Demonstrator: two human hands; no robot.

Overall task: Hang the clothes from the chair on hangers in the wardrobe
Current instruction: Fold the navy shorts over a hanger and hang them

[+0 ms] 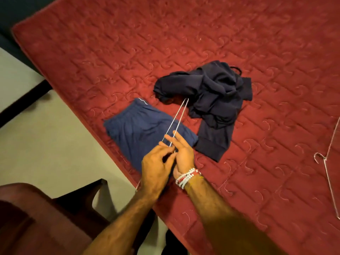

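The left hand (pixel 156 168) curls its fingers round the near end of a wire hanger (pixel 173 122) and pinches it. The right hand (pixel 184 155), with bracelets (pixel 186 176) at the wrist, lies against the same wires with its fingers straight; its thumb is hidden. Both hands are over the near right corner of the blue shorts (pixel 136 126). The hanger crosses the shorts' right side, and its far end goes under a crumpled dark garment (pixel 211 96) just right of the shorts. Both garments lie on a red mattress (pixel 257 43). A second hanger (pixel 329 159) lies well right of the shorts. A chair (pixel 36 218) stands to their near left.
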